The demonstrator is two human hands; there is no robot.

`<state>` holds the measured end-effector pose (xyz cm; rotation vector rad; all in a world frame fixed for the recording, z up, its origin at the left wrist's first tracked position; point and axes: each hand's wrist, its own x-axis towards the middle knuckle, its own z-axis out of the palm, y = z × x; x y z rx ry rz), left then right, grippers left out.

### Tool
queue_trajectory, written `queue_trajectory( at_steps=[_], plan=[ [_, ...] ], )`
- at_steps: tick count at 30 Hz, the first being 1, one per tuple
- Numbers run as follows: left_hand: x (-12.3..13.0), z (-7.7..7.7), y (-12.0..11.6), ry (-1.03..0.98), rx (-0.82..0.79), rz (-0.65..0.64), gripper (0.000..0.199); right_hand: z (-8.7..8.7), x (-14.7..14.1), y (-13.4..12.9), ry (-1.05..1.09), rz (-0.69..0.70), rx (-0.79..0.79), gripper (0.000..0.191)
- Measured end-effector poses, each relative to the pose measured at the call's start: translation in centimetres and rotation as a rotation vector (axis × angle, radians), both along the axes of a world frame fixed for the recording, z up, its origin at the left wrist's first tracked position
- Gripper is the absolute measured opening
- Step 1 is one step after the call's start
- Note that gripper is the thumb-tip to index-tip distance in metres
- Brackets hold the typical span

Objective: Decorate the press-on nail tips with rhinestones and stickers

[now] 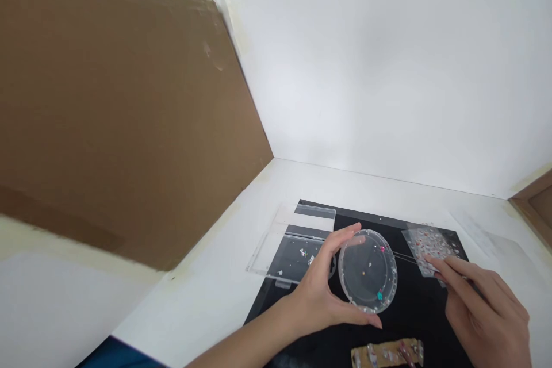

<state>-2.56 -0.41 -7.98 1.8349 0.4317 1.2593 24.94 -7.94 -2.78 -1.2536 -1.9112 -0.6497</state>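
A clear round plastic dish [366, 267] is tilted up in my left hand [317, 290], its rim gripped between thumb and fingers. Several tiny decorations, pink, teal and pale, lie in it or cling to it. My right hand [483, 299] pinches a pair of thin metal tweezers [405, 257], whose prongs point left toward the dish rim. Whether the tips touch the dish, I cannot tell. Partly behind my right fingers lies a clear sheet or bag of small gems [425, 236]. Decorated false nails [371, 353] are mounted on a tan strip [390, 355] at the bottom edge.
An open clear plastic case [263, 250] with several small pale pieces lies left of the dish. A black mat [310, 328] covers part of the white tabletop [202, 299]. Brown cardboard [129, 109] stands at the left, and a white panel [379, 69] rises behind.
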Motion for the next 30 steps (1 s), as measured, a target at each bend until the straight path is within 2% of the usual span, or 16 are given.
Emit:
queue_trajectory(
  at_steps=[9, 16, 19, 24, 26, 30],
  plan=[
    [-0.1, 0.2, 0.1, 0.029, 0.016, 0.020, 0.125, 0.3, -0.2, 0.1, -0.016, 0.018, 0.000, 0.073],
    [-0.2, 0.3, 0.1, 0.022, 0.044, 0.019, 0.125, -0.1, -0.2, -0.1, 0.002, -0.013, 0.011, 0.080],
    [-0.1, 0.2, 0.1, 0.027, 0.042, 0.028, 0.125, 0.0, -0.2, -0.3, 0.018, 0.000, 0.012, 0.069],
    [-0.4, 0.1, 0.0, 0.094, -0.032, 0.031, 0.125, 0.0, -0.1, 0.1, 0.210, 0.008, -0.109, 0.024],
    [-0.6, 0.1, 0.2, 0.178, -0.096, 0.050, 0.124, -0.2, 0.0, 0.4, 0.320, 0.038, -0.190, 0.022],
    [-0.8, 0.1, 0.7, 0.354, -0.211, 0.100, 0.120, -0.8, 0.1, 0.7, 0.626, 0.100, -0.369, 0.032]
  ],
)
